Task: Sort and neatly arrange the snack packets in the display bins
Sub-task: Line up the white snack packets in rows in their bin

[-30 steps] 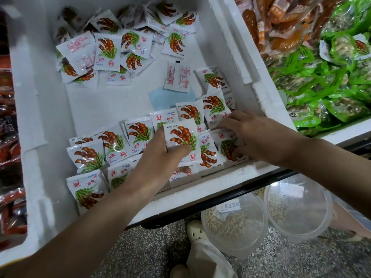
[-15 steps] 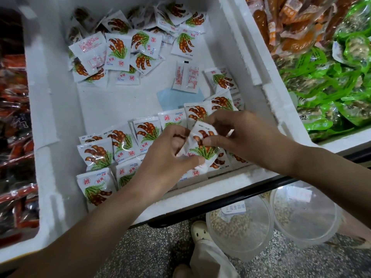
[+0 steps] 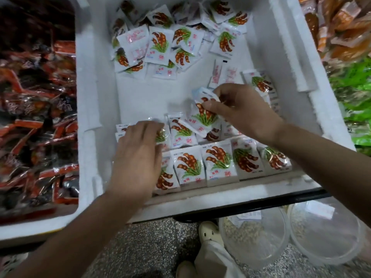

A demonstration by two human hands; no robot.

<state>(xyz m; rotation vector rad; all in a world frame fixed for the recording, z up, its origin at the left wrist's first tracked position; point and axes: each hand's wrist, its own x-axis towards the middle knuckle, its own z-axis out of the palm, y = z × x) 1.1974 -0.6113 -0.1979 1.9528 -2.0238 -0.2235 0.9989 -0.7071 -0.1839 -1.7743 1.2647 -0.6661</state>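
A white foam bin (image 3: 94, 109) holds small white snack packets printed with brown pods and green leaves. A neat row of packets (image 3: 216, 163) stands along the bin's near edge, and a loose heap of packets (image 3: 172, 41) lies at the far end. My right hand (image 3: 241, 111) pinches one packet (image 3: 202, 117), held tilted above the second row. My left hand (image 3: 138, 155) lies flat, fingers spread, over the packets at the left end of the rows, hiding them.
A bin of red and black packets (image 3: 36, 117) sits at the left. Bins of orange packets (image 3: 341, 27) and green packets (image 3: 353, 93) sit at the right. Below the shelf edge, two clear plastic tubs (image 3: 261, 237) stand on the speckled floor beside a shoe (image 3: 208, 233).
My right hand has lifted the packet up and away from the front row. My left hand let go of it and moved left onto the arranged packets. The camera shifted right.
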